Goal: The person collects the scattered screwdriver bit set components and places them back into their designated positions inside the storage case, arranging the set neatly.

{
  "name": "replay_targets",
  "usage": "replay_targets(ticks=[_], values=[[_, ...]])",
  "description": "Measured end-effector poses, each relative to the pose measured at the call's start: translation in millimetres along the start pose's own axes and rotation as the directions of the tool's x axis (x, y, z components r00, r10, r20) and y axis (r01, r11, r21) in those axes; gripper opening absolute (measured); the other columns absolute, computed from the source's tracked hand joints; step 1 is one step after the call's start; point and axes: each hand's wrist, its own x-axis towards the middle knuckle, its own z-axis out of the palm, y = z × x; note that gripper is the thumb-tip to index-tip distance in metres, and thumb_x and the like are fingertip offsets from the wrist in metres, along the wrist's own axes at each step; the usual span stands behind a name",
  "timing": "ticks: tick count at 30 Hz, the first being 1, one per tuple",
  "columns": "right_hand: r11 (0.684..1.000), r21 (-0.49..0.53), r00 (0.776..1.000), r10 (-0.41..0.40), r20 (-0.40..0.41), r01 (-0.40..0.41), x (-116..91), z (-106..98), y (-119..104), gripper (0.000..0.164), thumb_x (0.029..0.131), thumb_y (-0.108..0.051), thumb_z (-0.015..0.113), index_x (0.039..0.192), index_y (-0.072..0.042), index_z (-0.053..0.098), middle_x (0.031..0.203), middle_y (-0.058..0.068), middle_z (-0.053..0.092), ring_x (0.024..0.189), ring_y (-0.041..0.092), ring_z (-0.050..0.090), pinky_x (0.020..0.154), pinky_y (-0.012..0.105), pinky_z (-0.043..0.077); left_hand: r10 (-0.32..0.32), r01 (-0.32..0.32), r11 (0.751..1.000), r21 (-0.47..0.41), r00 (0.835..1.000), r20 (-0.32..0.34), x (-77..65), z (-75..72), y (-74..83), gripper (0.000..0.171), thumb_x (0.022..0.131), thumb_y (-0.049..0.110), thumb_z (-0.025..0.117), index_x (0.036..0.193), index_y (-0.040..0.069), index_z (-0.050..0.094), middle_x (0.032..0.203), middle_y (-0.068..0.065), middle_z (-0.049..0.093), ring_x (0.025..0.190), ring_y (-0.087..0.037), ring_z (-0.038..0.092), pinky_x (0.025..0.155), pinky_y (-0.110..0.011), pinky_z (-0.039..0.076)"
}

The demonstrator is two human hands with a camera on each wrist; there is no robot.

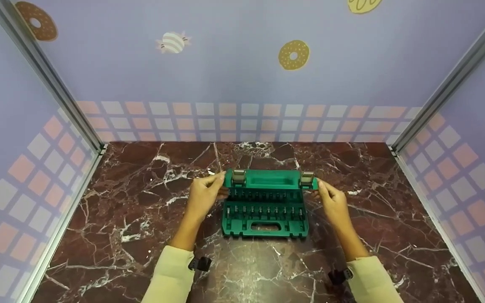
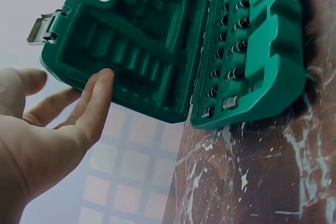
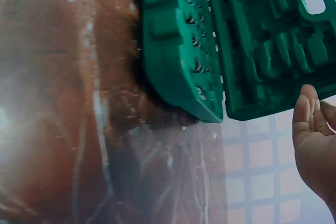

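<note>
Green tool case (image 1: 265, 210) is sitting mid-table on the marble top (image 1: 141, 235), lid (image 1: 267, 179) being propped upright. Left hand (image 1: 203, 195) is being pressed against lid's left edge, fingers straight. Right hand (image 1: 331, 201) is touching the right edge, fingers relaxed. Sockets (image 2: 231, 61) are being exposed in the base.

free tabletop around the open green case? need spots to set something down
Bare marble left of the left hand toward the left wall, right of the right hand toward the right wall, behind the lid, and between the sleeves. Crowded only at the green case.
</note>
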Motion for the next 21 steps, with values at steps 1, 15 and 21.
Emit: replay_targets(ticks=[1, 15, 21], values=[[1.000, 0.001, 1.000, -0.006, 0.003, 0.006, -1.9, 0.0, 1.1, 0.034, 0.109, -0.015, 0.050, 0.127, 0.005, 0.070, 0.078, 0.005, 0.073, 0.072, 0.007, 0.066, 0.070, 0.021, 0.052, -0.005, 0.005, 1.000, -0.010, 1.000, 0.002, -1.1, 0.0, -0.5, 0.031, 0.103, 0.016, 0.063, 0.127, -0.001, 0.071, 0.101, -0.026, 0.076, 0.082, -0.042, 0.076, 0.071, -0.039, 0.064], [0.993, 0.081, 0.986, 0.067, 0.151, -0.080, -16.5, 2.9, 18.2, 0.041, 0.111, -0.019, 0.045, 0.148, -0.002, 0.055, 0.093, 0.023, 0.071, 0.079, 0.022, 0.072, 0.077, 0.033, 0.061, -0.094, 0.095, 0.995, -0.007, 0.994, 0.053, -10.9, 3.9, -13.2, 0.038, 0.106, 0.013, 0.058, 0.141, 0.001, 0.062, 0.126, -0.029, 0.068, 0.081, -0.043, 0.076, 0.070, -0.038, 0.064], [0.990, 0.107, 0.984, 0.071, 0.164, -0.089, -19.6, 5.1, 22.1, 0.042, 0.112, -0.018, 0.044, 0.149, -0.001, 0.053, 0.098, 0.023, 0.071, 0.076, 0.023, 0.073, 0.075, 0.034, 0.062, -0.125, 0.124, 0.992, 0.017, 0.991, 0.037, -12.5, 6.9, -19.5, 0.037, 0.104, 0.011, 0.059, 0.140, 0.004, 0.064, 0.130, -0.029, 0.067, 0.076, -0.039, 0.077, 0.066, -0.038, 0.064]])
